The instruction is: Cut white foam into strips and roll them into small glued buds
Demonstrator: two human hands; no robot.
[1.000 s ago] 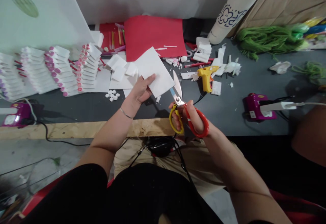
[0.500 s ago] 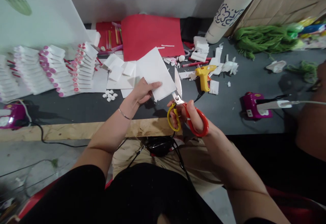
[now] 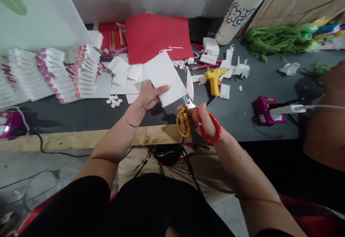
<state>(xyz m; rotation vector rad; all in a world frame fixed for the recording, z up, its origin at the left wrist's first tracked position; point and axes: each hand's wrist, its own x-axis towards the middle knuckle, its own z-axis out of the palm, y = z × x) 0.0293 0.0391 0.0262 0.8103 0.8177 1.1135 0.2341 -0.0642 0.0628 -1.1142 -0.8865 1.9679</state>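
grey table [image 3: 234,125], wood strip [image 3: 151,134] along part of the near edge. we note the right hand [image 3: 201,122] with fingers curled through the handles of the scissors [image 3: 190,103], blades apart at a corner of the white sheet [image 3: 168,73]. our left hand [image 3: 149,96] pinches the sheet, thumb on top, other fingers under it. left of it we see white pellets [image 3: 114,101], then squares [image 3: 120,76]; right, a glue gun [image 3: 214,80]. farther back: red paper [image 3: 157,35], white bottle [image 3: 235,17].
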